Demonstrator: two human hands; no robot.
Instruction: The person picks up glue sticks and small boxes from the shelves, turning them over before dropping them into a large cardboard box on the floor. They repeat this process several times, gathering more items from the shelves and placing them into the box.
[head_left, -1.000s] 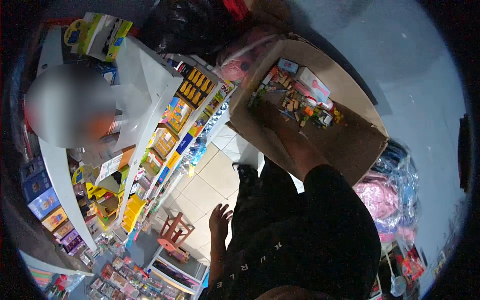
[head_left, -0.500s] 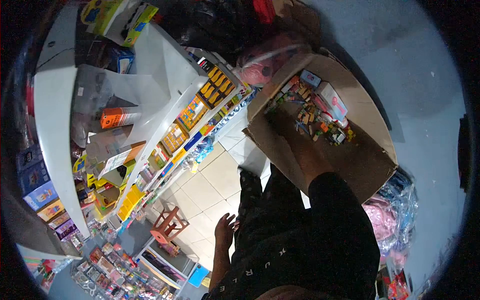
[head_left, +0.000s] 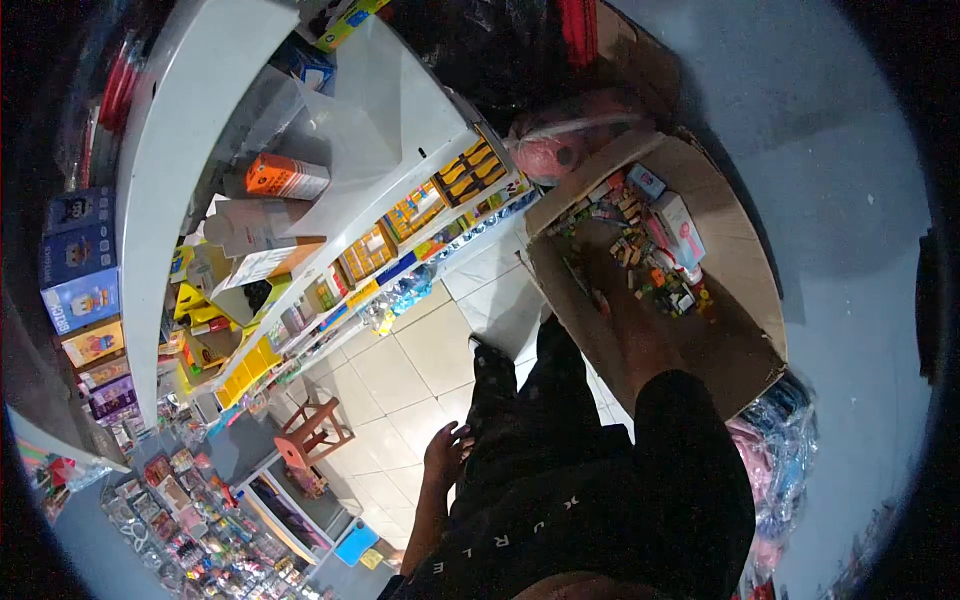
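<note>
Premises: a retail shop with a pale tiled floor point(head_left: 400, 370), a white counter point(head_left: 165, 190) and stocked shelving point(head_left: 400, 225) down the aisle. A small red-brown stool point(head_left: 310, 435) stands on the tiles.

Change noted: over the last second the view has swung, so the counter now fills the upper left and the person seen behind it a second ago is out of frame. The cardboard box point(head_left: 745, 270) sits further right and a little lower in the picture. The wearer's own posture is much the same. The right arm remains sunk in the box and the left hand point(head_left: 445, 455) remains low at the thigh. On that showing, the sorting through the box is continuing rather than finished.

Hands: the left hand hangs with fingers loosely spread, holding nothing. The right hand point(head_left: 605, 285) is down among the box contents (dim and partly lost in shadow), and I cannot tell whether it is closed on anything.

Containers: the box is open-topped, tilted toward the wearer, against the grey wall. Inside lies a scatter of small loose items point(head_left: 640, 250) at the far end, with a pink-and-white carton point(head_left: 680, 228) beside them. The near half of the box floor is bare cardboard. A pink bagged bundle point(head_left: 560, 150) rests just beyond the box.
</note>
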